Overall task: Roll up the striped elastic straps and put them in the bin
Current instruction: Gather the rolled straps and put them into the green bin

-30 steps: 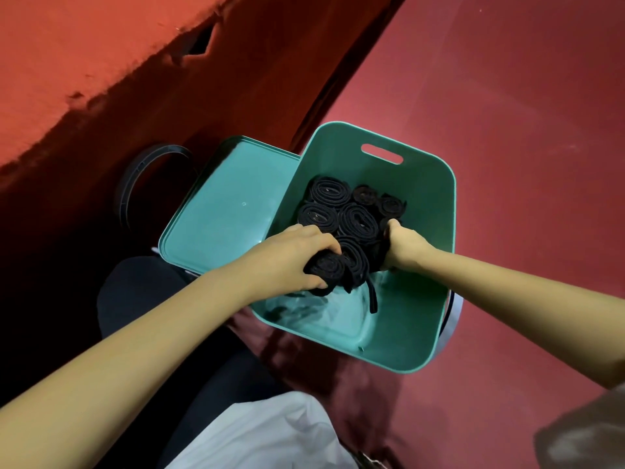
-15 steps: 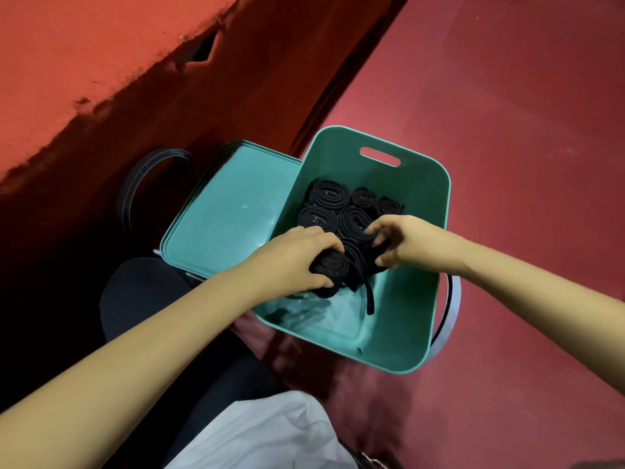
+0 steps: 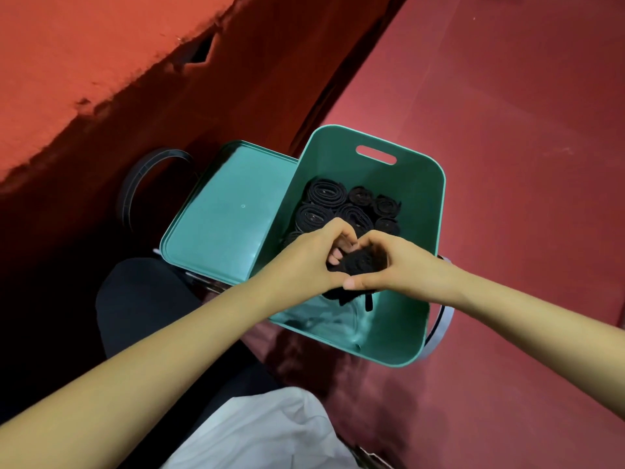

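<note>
Fingers [image 3: 341,247] of left hand [image 3: 304,262] and right hand [image 3: 399,265] curl round one strap roll [image 3: 360,264], low in bin [image 3: 436,204], just near of stacked rolls [image 3: 324,194] | soft, light, springy imo | squeeze coil's sides, trap loose tail [image 3: 368,301]

An orange-red wall [image 3: 101,62] fills the upper left of the frame and is brightly lit. Its lower edge is ragged and chipped, with a dark notch [image 3: 202,52] near the top centre. Below it a band [image 3: 220,113] of the same red lies in deep shadow, running diagonally down to the left edge. A dark seam [image 3: 341,86] divides this band from the dark-red floor [image 3: 507,164], which covers the right half. A black hoop [image 3: 162,153] sits in the shadow at mid left.
</note>
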Demonstrator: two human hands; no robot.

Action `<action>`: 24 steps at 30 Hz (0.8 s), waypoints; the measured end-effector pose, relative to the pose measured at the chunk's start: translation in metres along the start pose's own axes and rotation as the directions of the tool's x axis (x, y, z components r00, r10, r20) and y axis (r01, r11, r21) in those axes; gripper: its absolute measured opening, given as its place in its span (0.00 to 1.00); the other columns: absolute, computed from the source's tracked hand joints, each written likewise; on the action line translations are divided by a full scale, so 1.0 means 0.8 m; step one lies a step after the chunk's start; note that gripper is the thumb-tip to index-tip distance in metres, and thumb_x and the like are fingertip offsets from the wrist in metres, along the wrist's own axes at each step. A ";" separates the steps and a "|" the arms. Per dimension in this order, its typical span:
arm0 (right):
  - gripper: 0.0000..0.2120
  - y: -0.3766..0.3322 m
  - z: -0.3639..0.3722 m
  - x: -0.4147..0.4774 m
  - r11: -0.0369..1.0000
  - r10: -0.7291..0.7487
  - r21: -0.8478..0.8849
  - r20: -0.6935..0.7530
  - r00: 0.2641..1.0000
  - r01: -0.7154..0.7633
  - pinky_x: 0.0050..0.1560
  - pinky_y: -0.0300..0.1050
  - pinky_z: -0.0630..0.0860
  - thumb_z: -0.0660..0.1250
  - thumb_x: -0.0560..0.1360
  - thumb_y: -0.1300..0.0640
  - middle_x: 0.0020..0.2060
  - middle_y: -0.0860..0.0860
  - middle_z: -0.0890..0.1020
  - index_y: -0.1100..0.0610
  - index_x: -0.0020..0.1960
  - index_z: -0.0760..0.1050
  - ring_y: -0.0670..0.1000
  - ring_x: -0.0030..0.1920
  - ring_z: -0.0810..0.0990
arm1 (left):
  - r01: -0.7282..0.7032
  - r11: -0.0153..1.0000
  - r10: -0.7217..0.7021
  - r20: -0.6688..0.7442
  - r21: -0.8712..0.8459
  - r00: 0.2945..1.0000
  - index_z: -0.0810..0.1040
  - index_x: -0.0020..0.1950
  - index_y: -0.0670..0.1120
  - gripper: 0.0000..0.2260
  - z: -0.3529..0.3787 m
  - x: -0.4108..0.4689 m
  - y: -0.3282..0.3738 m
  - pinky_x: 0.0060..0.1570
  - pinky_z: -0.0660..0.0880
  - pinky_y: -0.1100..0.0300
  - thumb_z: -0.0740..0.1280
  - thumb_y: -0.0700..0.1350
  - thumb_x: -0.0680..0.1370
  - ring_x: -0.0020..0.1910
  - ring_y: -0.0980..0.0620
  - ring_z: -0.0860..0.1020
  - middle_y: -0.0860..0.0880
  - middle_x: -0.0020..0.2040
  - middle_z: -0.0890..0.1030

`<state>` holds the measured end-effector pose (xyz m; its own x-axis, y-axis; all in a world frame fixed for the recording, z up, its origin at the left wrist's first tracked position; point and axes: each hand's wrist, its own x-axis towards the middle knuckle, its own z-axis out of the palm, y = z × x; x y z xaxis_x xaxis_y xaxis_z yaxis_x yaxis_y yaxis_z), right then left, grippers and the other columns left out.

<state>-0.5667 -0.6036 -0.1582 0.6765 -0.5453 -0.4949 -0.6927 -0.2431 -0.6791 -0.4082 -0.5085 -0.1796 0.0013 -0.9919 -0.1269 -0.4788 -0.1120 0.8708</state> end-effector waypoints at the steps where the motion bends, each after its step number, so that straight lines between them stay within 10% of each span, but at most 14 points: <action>1: 0.22 0.001 0.002 0.000 1.000 -0.003 0.004 0.000 1.000 0.003 0.39 0.42 0.73 0.78 0.65 0.45 0.38 0.48 0.77 0.50 0.52 0.73 0.43 0.35 0.73 | 0.004 1.000 -0.004 0.001 -0.016 1.000 0.71 0.54 0.51 0.19 0.003 -0.001 0.001 0.52 0.73 0.65 0.74 0.39 0.70 0.48 0.59 0.76 0.56 0.50 0.79; 6: 0.16 0.000 0.004 0.007 0.994 -0.026 -0.110 0.005 1.000 0.027 0.37 0.31 0.70 0.77 0.68 0.52 0.36 0.41 0.77 0.50 0.51 0.74 0.37 0.35 0.75 | -0.088 0.959 0.074 0.063 0.270 0.995 0.76 0.54 0.47 0.12 -0.019 0.000 -0.011 0.53 0.72 0.60 0.73 0.41 0.73 0.51 0.51 0.76 0.51 0.51 0.77; 10: 0.19 -0.009 0.015 0.018 0.967 -0.022 -0.251 0.045 0.999 0.033 0.39 0.37 0.72 0.75 0.69 0.56 0.42 0.46 0.79 0.52 0.56 0.71 0.45 0.39 0.76 | -0.161 0.707 0.290 -0.074 0.689 0.954 0.79 0.48 0.44 0.06 -0.061 -0.021 -0.039 0.50 0.71 0.48 0.70 0.44 0.74 0.52 0.43 0.74 0.46 0.51 0.78; 16: 0.19 -0.025 0.054 0.047 0.945 -0.065 -0.311 0.126 0.990 0.102 0.35 0.37 0.68 0.74 0.69 0.58 0.37 0.45 0.75 0.55 0.56 0.71 0.46 0.36 0.73 | -0.070 0.829 0.120 -0.054 0.556 0.991 0.77 0.55 0.50 0.16 -0.085 -0.057 -0.075 0.60 0.70 0.51 0.59 0.57 0.75 0.59 0.50 0.69 0.48 0.66 0.67; 24: 0.20 -0.026 0.114 0.088 0.923 -0.080 -0.368 0.097 0.992 0.110 0.39 0.46 0.63 0.74 0.70 0.54 0.44 0.55 0.77 0.56 0.54 0.65 0.55 0.44 0.74 | 0.014 0.929 -0.038 0.058 0.369 0.998 0.69 0.65 0.61 0.18 -0.089 -0.087 -0.084 0.61 0.67 0.63 0.57 0.63 0.76 0.59 0.60 0.70 0.63 0.57 0.69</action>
<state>-0.4817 -0.5640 -0.2282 0.7508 -0.4440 -0.4890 -0.6569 -0.5798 -0.4821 -0.3140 -0.4362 -0.1953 -0.0311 -0.9819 -0.1870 -0.7690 -0.0960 0.6320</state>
